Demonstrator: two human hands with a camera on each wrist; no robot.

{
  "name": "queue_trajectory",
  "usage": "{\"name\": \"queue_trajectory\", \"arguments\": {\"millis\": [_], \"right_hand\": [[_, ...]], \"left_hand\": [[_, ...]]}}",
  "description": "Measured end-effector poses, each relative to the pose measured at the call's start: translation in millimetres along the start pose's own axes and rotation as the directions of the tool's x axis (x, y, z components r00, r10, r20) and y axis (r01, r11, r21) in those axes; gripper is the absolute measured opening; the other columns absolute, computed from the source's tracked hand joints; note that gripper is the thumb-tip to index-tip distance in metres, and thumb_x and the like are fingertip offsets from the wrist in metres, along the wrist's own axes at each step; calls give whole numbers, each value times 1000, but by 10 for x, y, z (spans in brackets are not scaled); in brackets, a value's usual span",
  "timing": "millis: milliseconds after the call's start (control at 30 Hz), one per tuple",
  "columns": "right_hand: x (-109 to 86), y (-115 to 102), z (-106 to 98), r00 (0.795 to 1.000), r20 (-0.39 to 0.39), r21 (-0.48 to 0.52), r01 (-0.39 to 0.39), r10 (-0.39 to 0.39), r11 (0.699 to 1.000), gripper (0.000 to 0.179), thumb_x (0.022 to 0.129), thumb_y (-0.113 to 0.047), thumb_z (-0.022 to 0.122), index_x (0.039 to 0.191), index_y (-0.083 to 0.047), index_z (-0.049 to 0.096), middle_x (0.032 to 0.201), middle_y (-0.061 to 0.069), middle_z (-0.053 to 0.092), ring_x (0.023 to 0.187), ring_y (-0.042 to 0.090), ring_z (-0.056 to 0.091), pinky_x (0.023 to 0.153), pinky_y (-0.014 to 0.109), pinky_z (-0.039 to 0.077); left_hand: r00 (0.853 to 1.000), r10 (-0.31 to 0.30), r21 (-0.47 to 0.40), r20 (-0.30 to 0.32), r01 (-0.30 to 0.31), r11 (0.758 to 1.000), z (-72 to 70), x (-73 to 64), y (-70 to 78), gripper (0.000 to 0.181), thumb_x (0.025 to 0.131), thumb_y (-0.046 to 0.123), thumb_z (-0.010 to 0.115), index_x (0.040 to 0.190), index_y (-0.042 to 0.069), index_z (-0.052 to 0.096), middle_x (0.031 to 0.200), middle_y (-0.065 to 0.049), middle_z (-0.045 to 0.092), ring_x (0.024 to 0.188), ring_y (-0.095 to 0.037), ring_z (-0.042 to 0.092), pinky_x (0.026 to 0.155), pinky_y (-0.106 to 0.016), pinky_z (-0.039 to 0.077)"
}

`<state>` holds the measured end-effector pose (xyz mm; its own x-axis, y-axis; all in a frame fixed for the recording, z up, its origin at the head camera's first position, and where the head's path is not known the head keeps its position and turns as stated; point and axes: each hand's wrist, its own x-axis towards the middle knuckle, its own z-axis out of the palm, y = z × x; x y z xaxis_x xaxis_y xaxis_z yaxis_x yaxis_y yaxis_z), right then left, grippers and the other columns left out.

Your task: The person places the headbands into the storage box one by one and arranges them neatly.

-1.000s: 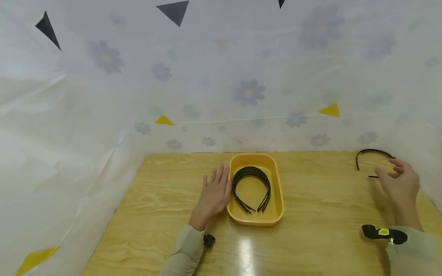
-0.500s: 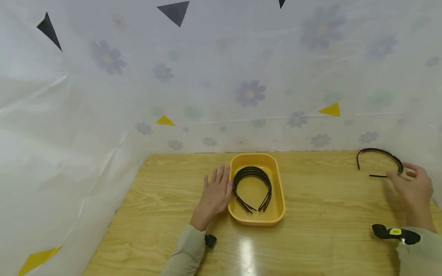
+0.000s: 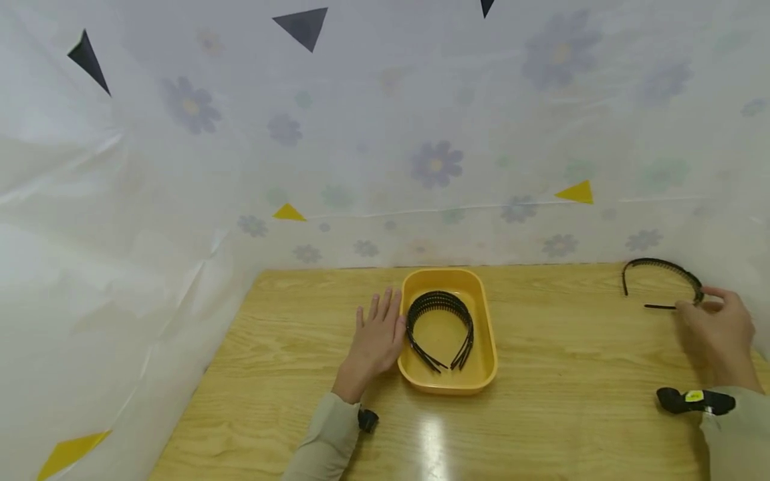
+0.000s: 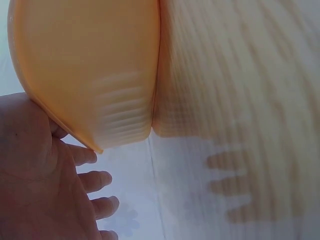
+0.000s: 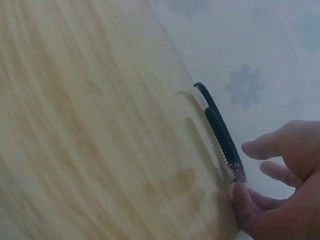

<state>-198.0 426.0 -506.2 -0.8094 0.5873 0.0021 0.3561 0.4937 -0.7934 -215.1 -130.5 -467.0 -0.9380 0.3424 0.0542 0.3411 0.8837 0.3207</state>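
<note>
In the head view my left hand (image 3: 375,337) lies with straight fingers along the left side of a yellow plastic tray (image 3: 406,374). The left wrist view shows its palm (image 4: 42,185) against the tray's rim. Several black toothed headbands (image 3: 439,298) lie nested inside. At the far right, my right hand (image 3: 722,327) has its fingers curled round the right side of another black headband (image 3: 656,262), on the table. The right wrist view shows that headband's dark arms (image 5: 220,132) side by side, a fingertip meeting its curved end and another digit a little apart from it.
The wood-grain table (image 3: 559,401) ends at a pale flowered sheet (image 3: 373,153) behind, which also hangs at the left. Yellow and dark triangles mark the sheet. Each wrist carries a small black camera, the right one (image 3: 694,401) over the table.
My right hand has moved right, and the headband's right side, hidden behind it before, now shows between the fingers. The left hand, tray and headbands keep their places.
</note>
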Motion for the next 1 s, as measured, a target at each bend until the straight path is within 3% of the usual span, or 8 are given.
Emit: {"name": "queue_trajectory", "arguments": {"millis": [167,300,400,567,600,733,800,1000], "right_hand": [[81,33,25,999,-13,-31,29,-30,999,68,103,-25,51,155,12,28,140,44,39,123,59,40,70,50,41],[155,78,58,999,-24,-51,44,-45,998,63,103,-23,51,151,14,34,141,45,40,125,59,39,94,68,38],[206,87,84,999,-24,-71,44,-46,996,60,103,-21,51,148,16,38,139,44,42,127,58,39,106,70,30],[249,89,93,999,-9,-66,40,-41,997,60,102,-25,52,147,14,43,119,35,57,128,55,42,110,65,32],[241,100,95,1000,-5,-62,25,-26,998,62,102,-27,52,148,12,44,116,33,58,127,54,43,106,63,37],[190,154,60,999,16,-33,29,-28,999,60,105,-24,47,151,14,38,132,34,54,131,57,40,104,64,39],[175,168,49,999,20,-31,48,-47,998,58,105,-21,45,150,16,37,144,43,42,132,59,38,103,66,39],[212,103,71,996,73,-62,48,-44,997,59,104,-24,47,146,17,41,149,45,32,141,62,24,113,70,22]], "left_hand": [[1000,10,-3,-10,-10,1000,23,4,-32,58,114,36,21,167,12,13,172,-9,9,156,-39,9,121,-66,5],[1000,10,2,-7,-10,1000,7,2,-37,58,114,36,21,167,13,13,172,-8,8,156,-38,9,121,-66,5],[1000,9,4,-6,-9,1000,-10,-4,-39,58,114,36,21,167,13,12,172,-7,7,156,-38,9,121,-66,4],[1000,-6,18,-13,6,1000,2,1,-43,58,114,37,20,167,14,12,172,-6,7,157,-36,8,121,-66,5],[1000,-7,20,-10,8,1000,9,1,-39,58,114,37,20,167,15,11,172,-6,7,157,-35,7,121,-66,5],[1000,8,11,8,-8,1000,40,22,-6,59,114,38,19,167,15,8,172,-8,7,157,-34,5,120,-66,5],[1000,13,4,15,-13,1000,52,31,9,59,114,38,18,167,16,7,172,-8,7,157,-34,4,121,-66,5],[1000,-12,18,-2,12,1000,52,11,-4,58,114,36,20,167,15,11,172,-6,7,157,-33,5,121,-65,6]]}}
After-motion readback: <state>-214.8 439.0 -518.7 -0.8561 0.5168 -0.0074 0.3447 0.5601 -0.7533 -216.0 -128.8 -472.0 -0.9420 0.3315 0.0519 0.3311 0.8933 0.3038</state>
